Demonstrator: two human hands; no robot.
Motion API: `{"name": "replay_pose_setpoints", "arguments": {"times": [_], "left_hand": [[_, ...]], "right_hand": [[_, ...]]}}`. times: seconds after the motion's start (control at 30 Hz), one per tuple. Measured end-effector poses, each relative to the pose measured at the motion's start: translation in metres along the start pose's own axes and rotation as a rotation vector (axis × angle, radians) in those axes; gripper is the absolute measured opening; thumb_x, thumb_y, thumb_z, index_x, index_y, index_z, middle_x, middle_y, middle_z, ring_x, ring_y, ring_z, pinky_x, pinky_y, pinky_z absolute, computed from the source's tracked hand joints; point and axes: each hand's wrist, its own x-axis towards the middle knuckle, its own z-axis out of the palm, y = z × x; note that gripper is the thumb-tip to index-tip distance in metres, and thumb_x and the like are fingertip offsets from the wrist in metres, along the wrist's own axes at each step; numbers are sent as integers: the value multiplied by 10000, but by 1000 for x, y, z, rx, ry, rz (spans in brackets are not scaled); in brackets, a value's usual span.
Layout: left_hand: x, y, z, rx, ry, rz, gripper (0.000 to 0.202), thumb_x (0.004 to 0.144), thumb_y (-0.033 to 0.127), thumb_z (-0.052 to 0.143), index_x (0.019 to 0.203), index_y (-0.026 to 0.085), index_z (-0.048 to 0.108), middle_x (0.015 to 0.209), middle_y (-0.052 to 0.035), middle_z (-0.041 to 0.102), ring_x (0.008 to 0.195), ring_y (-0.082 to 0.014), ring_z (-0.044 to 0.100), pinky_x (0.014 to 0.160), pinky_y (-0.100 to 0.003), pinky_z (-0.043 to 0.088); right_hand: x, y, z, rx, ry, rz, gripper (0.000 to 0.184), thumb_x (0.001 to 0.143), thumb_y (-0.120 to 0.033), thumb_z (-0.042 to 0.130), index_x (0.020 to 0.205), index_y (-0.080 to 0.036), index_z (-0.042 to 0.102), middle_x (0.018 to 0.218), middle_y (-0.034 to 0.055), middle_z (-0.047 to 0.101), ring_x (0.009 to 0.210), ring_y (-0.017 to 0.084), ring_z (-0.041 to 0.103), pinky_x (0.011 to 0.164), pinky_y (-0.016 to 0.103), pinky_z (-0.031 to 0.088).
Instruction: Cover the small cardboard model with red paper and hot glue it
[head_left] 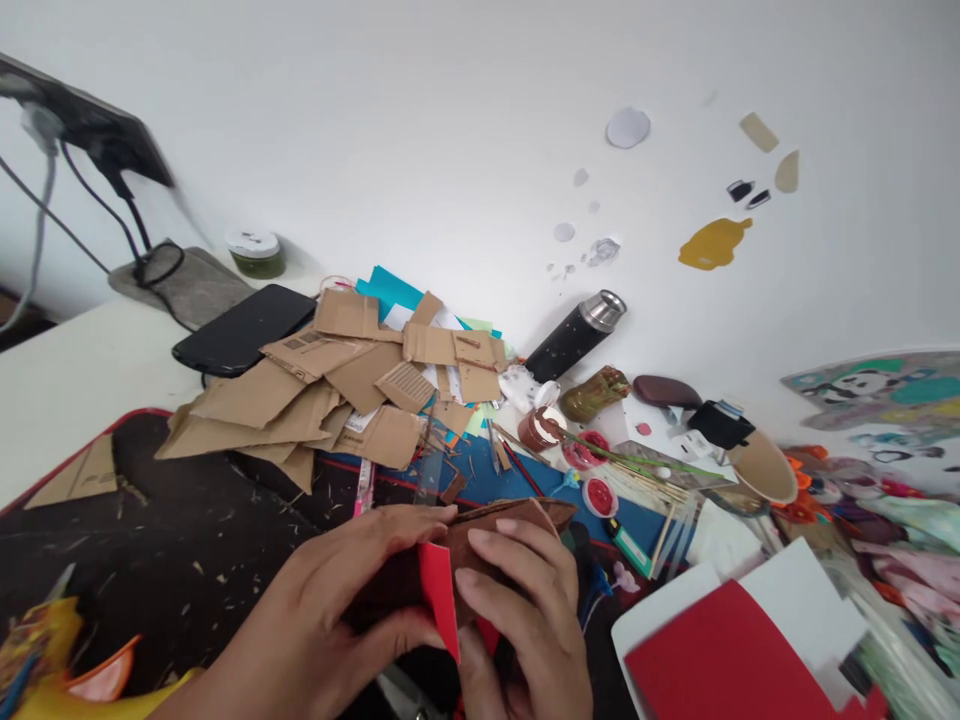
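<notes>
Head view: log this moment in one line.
left hand, right hand: hold brown card, red strip | behind: cardboard scraps, black flask

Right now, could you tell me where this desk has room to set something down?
The white tabletop left of the phone is bare. The black mat, between the cardboard pile and the left hand, holds only slivers. Right of the right hand, pots and papers crowd in; both hands grip a cardboard piece.

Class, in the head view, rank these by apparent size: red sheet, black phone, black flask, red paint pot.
1. red sheet, though it lies nearest the camera, which enlarges it
2. black phone, partly under cardboard scraps
3. black flask
4. red paint pot
</notes>
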Motion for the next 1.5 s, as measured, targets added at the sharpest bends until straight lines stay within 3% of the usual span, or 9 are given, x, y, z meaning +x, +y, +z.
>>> {"name": "replay_pose_setpoints", "arguments": {"times": [0.43, 0.7, 0.9, 1.03, 1.27, 1.37, 1.5], "left_hand": [[-4, -6, -1, -55, -98, -139, 417, 986, 511, 901, 1357, 345, 809, 1288, -43, 911, 1091, -261, 909, 969, -323, 740], [-5, -10, -1, 73, -52, -33, 391, 1069, 563, 789, 1383, 333, 757, 1287, -24, 905, 1134, -220, 892, 1037, -301, 712], [1, -9, -4, 120, -84, 15, 347, 1105, 533, 745, 1371, 310, 757, 1258, -40, 908, 1113, -228, 895, 1018, -308, 718], [4, -9, -4, 124, -95, 21, 363, 1110, 555, 726, 1386, 320, 754, 1234, -38, 912, 1085, -237, 900, 1025, -332, 720], [0, -13, -3, 101, -156, -8, 381, 1088, 572, 750, 1365, 313, 783, 1258, -64, 905, 1099, -262, 896, 989, -341, 730], [-2, -14, -2, 97, -178, 16, 388, 1084, 538, 766, 1404, 319, 768, 1279, -65, 902, 1117, -262, 893, 989, -334, 729], [-1, -12, -1, 100, -178, 51, 373, 1096, 543, 754, 1397, 324, 748, 1277, -51, 904, 1125, -248, 893, 1008, -314, 723]], "right_hand": [[3, -3, -3, 17, -51, 45, 463, 907, 0, 650, 1272, -276, 725, 1280, 66, 826, 1268, 285, 750, 1200, 524, 581], [3, -1, -1, 66, -77, 69, 459, 943, -12, 623, 1318, -267, 695, 1309, 73, 801, 1310, 273, 722, 1172, 499, 603], [5, 7, -5, 64, -256, 104, 466, 999, -75, 619, 1429, -254, 646, 1439, 94, 763, 1395, 262, 692, 1237, 501, 562], [3, 10, -9, 56, -370, 147, 570, 969, -77, 639, 1506, -265, 602, 1541, 102, 730, 1454, 279, 668, 1280, 545, 538], [8, 13, -18, -13, -546, 207, 772, 869, -47, 678, 1600, -271, 570, 1656, 134, 675, 1572, 364, 597, 1358, 721, 436], [13, 13, -20, 9, -622, 243, 776, 854, -37, 692, 1592, -257, 599, 1616, 120, 709, 1545, 339, 630, 1392, 711, 399], [12, 14, -18, 70, -612, 301, 759, 812, -14, 679, 1541, -223, 646, 1557, 115, 742, 1492, 301, 673, 1390, 654, 431]]}}
